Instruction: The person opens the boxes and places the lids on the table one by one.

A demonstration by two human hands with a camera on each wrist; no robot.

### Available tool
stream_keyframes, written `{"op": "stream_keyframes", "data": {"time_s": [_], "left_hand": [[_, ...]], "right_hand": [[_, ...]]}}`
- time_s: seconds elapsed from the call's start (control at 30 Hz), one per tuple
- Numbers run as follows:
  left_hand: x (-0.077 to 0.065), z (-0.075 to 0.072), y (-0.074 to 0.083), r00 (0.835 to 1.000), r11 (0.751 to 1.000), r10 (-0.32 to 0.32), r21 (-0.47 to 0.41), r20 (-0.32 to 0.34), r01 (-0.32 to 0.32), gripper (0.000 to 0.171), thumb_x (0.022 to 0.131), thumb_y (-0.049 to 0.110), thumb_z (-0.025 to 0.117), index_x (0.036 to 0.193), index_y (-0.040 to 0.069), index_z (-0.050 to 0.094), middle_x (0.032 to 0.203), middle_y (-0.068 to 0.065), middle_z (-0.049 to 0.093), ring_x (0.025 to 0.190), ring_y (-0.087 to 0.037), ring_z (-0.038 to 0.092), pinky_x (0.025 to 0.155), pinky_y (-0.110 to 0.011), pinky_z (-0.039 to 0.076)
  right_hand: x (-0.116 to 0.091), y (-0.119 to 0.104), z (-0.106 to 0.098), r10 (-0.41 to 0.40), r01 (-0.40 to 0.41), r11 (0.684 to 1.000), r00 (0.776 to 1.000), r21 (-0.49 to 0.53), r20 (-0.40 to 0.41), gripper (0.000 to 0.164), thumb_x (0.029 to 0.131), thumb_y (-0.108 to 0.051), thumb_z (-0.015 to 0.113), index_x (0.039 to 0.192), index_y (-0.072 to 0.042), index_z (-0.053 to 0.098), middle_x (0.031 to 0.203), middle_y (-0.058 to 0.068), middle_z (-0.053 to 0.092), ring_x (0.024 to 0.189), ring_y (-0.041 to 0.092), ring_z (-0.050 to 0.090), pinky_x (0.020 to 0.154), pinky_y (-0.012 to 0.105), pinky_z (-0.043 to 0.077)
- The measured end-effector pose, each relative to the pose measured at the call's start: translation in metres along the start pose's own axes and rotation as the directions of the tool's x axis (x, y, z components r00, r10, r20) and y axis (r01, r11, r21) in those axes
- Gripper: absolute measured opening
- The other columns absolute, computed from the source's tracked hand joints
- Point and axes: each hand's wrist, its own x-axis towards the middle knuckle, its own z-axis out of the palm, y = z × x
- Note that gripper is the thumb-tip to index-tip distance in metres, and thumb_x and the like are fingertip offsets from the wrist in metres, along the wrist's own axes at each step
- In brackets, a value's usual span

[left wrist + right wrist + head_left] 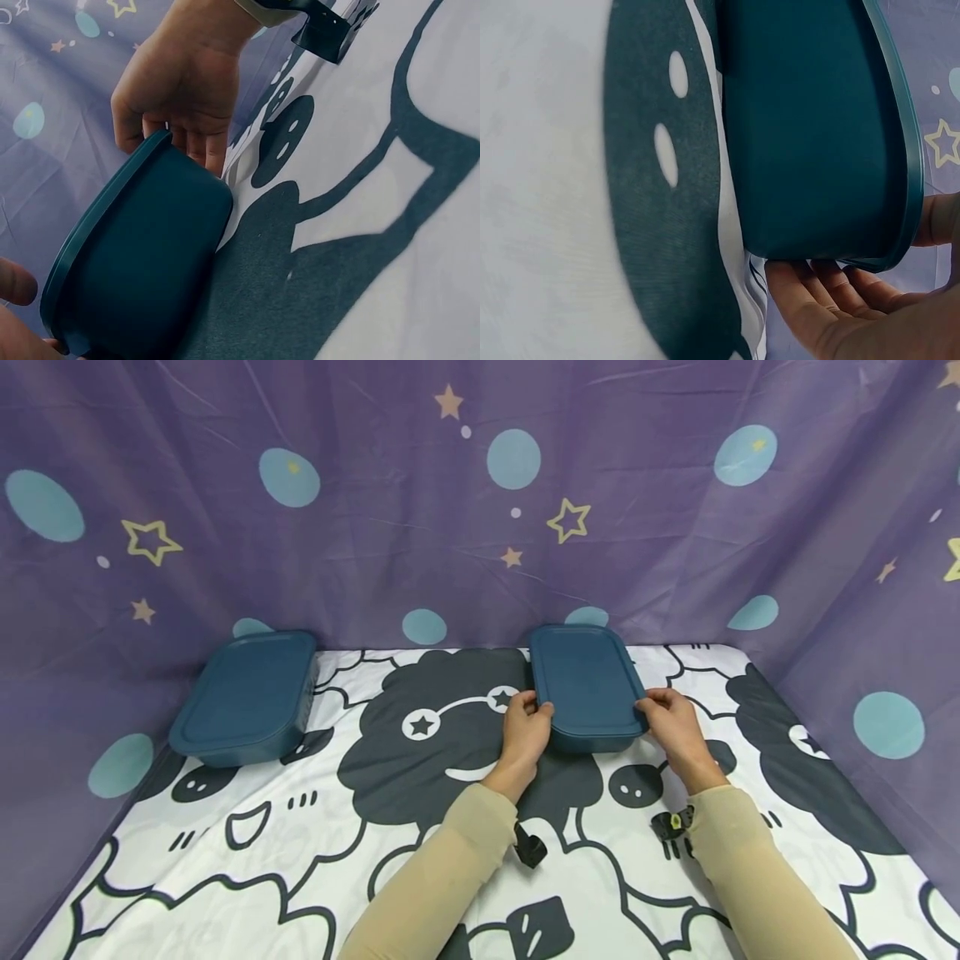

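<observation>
A dark teal lidded box sits at the back of the table, right of centre, with its lid on. My left hand grips its near left corner, thumb on the lid's edge. At the near right corner my right hand holds the box, thumb over the lid rim. In the right wrist view, the fingers of that hand curl against the side wall below the rim. The left wrist view shows the box's front wall between both hands; the left one is only partly in frame.
A second teal lidded box stands at the back left. Black-and-white cartoon cloth covers the table. A purple curtain with stars and dots hangs behind and at both sides, close to the boxes.
</observation>
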Motion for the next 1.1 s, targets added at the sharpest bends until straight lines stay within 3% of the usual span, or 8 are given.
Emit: {"op": "stream_keyframes", "data": {"time_s": [0.7,0.9,1.1], "left_hand": [[0.0008,-0.0005,0.0004,0.999,0.999,-0.023,-0.032,0.045,0.025,0.044,0.090,0.011,0.058,0.131,0.000,0.049,0.117,-0.015,0.060,0.104,-0.023,0.057,0.090,-0.036,0.046],[0.0003,-0.0005,0.0017,0.998,0.999,-0.038,-0.038,0.044,0.039,0.045,0.091,0.012,0.058,0.133,0.001,0.048,0.118,-0.016,0.059,0.105,-0.024,0.057,0.092,-0.037,0.046],[-0.0003,-0.0007,0.0012,0.998,0.998,-0.047,-0.046,0.048,0.049,0.044,0.090,0.013,0.059,0.133,0.002,0.049,0.117,-0.015,0.060,0.103,-0.023,0.059,0.091,-0.037,0.046]], "right_hand": [[0.0006,0.0019,0.0032,-0.005,0.005,1.000,1.000,-0.002,-0.022,0.048,0.096,-0.025,0.047,0.134,0.003,0.042,0.127,0.022,0.048,0.110,0.030,0.050,0.086,0.038,0.046],[0.0015,0.0033,0.0048,-0.001,0.001,1.000,0.999,-0.017,-0.043,0.046,0.095,-0.026,0.049,0.132,0.001,0.044,0.125,0.019,0.050,0.107,0.027,0.051,0.082,0.037,0.048],[0.0009,0.0047,0.0035,-0.022,0.021,1.000,0.999,-0.018,-0.028,0.048,0.096,-0.027,0.047,0.134,0.003,0.042,0.127,0.022,0.048,0.111,0.032,0.049,0.088,0.041,0.045]]}}
